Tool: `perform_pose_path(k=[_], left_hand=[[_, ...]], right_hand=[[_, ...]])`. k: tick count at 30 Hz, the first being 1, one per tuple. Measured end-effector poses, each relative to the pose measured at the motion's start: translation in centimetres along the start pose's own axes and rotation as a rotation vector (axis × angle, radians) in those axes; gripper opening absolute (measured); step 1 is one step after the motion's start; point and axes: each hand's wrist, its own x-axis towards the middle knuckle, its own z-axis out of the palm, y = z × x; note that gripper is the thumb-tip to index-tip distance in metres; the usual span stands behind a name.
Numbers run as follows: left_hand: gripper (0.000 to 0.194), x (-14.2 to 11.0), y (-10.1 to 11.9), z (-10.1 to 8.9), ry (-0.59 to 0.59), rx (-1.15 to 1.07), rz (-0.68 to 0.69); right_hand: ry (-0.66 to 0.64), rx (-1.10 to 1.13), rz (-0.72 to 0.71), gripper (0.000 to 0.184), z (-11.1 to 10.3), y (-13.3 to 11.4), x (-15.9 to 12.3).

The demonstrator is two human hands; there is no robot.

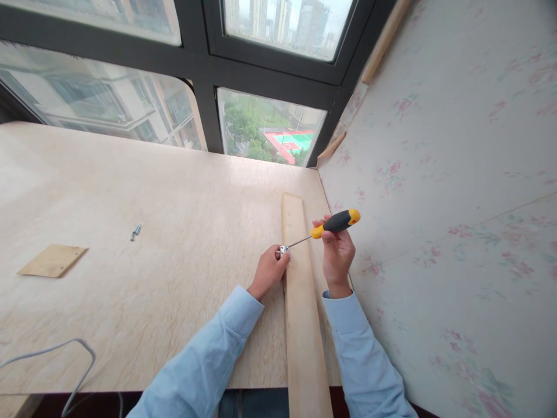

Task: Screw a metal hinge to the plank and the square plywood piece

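Note:
My right hand (338, 258) is closed around a screwdriver (337, 224) with a black and yellow handle. Its shaft slants down to the left, and the tip meets a small white metal bracket (284, 249). Thumb and fingers of my left hand (270, 268) pinch that bracket at the left edge of a long wooden board (302, 325). The board lies lengthwise on the pale marbled surface, and its near end sticks out past the front edge. Whether a screw sits under the tip is too small to tell.
Two screws (136, 231) lie to the left, beyond them a small thin wooden piece (53, 260) with holes. A grey cable (82, 342) loops over the front left edge. A flowered wall (456, 232) rises close on the right, and dark-framed windows (272, 125) stand behind.

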Motion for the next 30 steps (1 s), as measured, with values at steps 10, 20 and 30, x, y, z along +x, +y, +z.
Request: perform_pose_path(k=[10,20,30], left_hand=[[0.018,-0.11,0.03,-0.06,-0.009,0.014,-0.003],[0.021,-0.02,0.13,-0.09,-0.01,0.014,-0.008],[0.024,0.0,0.07,-0.17,-0.011,0.032,0.001]], right_hand=[[0.024,-0.042,0.008,0.035,0.03,-0.13,-0.09],[0.08,-0.018,-0.011,0.04,0.08,0.3,-0.12],[0.046,-0.116,-0.015,0.04,0.08,0.29,-0.12]])
